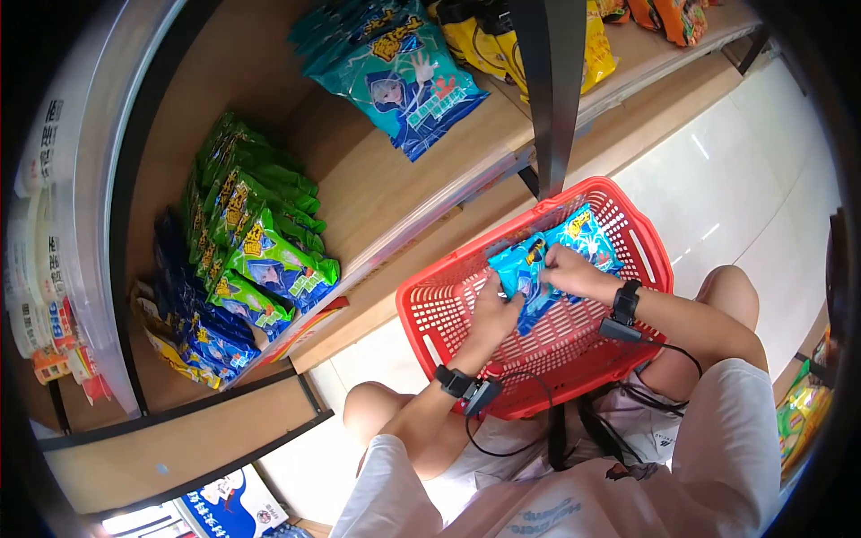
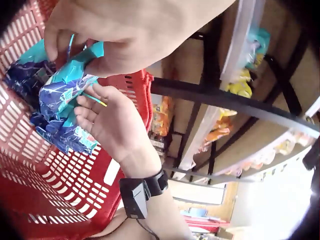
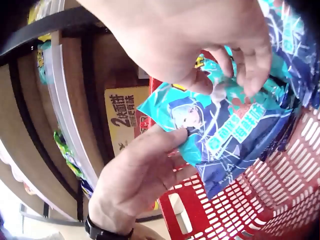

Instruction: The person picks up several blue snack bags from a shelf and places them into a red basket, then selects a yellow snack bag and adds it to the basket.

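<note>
A teal-and-blue snack bag (image 3: 215, 122), printed with a hooded cartoon figure, is in both hands over the red plastic basket (image 1: 421, 309). My left hand (image 1: 493, 314) pinches its near left edge, thumb (image 3: 172, 136) on the printed face and the other fingers underneath. From the opposite side, my right hand (image 1: 578, 273) grips the bag with curled fingers, partly covering its print. More teal snack bags (image 1: 587, 235) lie in the basket beside and below the held one. In the left wrist view the held bag (image 2: 62, 95) looks creased, and the left hand (image 2: 120, 35) hides part of it.
On the shelf to the left stand green snack bags (image 1: 260, 242) and dark blue ones (image 1: 202, 327). Teal bags (image 1: 404, 90) and yellow bags (image 1: 484, 40) are farther along. A black shelf post (image 1: 544, 99) rises beside the basket's far rim. The person's knees flank the basket.
</note>
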Action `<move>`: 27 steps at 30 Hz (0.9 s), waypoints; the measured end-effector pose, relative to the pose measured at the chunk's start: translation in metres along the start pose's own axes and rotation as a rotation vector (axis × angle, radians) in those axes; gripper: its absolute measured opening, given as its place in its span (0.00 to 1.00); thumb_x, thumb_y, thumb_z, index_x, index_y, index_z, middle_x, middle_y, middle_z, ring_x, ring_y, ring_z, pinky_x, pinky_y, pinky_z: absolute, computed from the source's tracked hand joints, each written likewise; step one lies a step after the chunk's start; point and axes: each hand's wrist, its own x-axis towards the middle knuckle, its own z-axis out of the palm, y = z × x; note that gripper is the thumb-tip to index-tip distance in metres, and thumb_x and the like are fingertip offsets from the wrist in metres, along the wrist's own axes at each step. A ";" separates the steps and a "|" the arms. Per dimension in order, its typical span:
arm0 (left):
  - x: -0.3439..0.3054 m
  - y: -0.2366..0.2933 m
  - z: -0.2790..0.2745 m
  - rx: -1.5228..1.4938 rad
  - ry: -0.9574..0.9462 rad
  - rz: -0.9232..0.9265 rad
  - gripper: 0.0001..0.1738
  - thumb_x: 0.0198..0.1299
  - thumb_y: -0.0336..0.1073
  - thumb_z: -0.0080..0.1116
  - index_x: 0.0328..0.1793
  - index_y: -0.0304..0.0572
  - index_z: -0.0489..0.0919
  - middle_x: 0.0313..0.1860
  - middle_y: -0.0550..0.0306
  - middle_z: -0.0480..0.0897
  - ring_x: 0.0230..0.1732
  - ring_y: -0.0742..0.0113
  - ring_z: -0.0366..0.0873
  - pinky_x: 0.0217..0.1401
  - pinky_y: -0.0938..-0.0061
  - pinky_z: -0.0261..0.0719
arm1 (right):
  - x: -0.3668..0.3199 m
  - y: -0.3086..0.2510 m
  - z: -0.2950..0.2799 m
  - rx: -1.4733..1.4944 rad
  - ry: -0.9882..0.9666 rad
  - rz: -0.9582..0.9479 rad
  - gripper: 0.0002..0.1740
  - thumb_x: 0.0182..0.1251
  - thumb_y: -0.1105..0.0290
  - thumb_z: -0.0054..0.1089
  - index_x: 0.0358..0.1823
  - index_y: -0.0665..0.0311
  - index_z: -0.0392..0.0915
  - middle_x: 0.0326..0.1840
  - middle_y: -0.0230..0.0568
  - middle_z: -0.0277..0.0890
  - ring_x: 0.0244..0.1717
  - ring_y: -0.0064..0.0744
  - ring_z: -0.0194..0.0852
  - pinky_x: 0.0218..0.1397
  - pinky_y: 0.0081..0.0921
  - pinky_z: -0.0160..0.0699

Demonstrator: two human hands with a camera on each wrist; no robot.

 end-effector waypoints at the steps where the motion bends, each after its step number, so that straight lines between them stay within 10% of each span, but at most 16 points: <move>1: -0.002 0.009 -0.004 0.089 0.002 0.010 0.17 0.62 0.23 0.60 0.58 0.36 0.77 0.47 0.50 0.84 0.48 0.67 0.83 0.51 0.71 0.82 | -0.002 0.002 0.001 -0.079 0.043 -0.100 0.19 0.64 0.61 0.64 0.44 0.70 0.72 0.37 0.53 0.81 0.35 0.41 0.81 0.39 0.32 0.79; 6: -0.022 0.060 -0.024 0.258 0.044 0.294 0.16 0.59 0.26 0.62 0.54 0.36 0.76 0.45 0.39 0.81 0.47 0.42 0.82 0.51 0.56 0.78 | -0.026 -0.042 -0.002 0.182 0.142 -0.155 0.23 0.65 0.65 0.66 0.49 0.70 0.64 0.40 0.54 0.76 0.39 0.47 0.81 0.42 0.37 0.79; 15: -0.055 0.146 -0.057 0.289 0.286 0.680 0.16 0.64 0.21 0.61 0.59 0.33 0.79 0.53 0.50 0.84 0.54 0.62 0.81 0.59 0.71 0.77 | -0.055 -0.120 -0.033 -0.171 0.476 -0.953 0.27 0.62 0.73 0.69 0.59 0.70 0.65 0.64 0.58 0.67 0.54 0.49 0.74 0.50 0.38 0.78; 18: -0.059 0.161 -0.062 0.020 0.352 0.604 0.21 0.59 0.16 0.58 0.59 0.36 0.81 0.56 0.46 0.83 0.59 0.53 0.81 0.62 0.66 0.78 | -0.054 -0.140 -0.046 -0.235 0.525 -1.054 0.30 0.61 0.72 0.69 0.63 0.69 0.66 0.68 0.62 0.64 0.60 0.56 0.72 0.60 0.40 0.77; 27: 0.043 0.228 -0.114 -0.241 0.260 0.626 0.12 0.71 0.30 0.60 0.58 0.36 0.78 0.51 0.57 0.84 0.49 0.75 0.80 0.53 0.78 0.76 | -0.048 -0.232 -0.065 -0.361 0.628 -1.009 0.33 0.62 0.71 0.64 0.71 0.65 0.70 0.78 0.56 0.59 0.76 0.57 0.62 0.75 0.48 0.67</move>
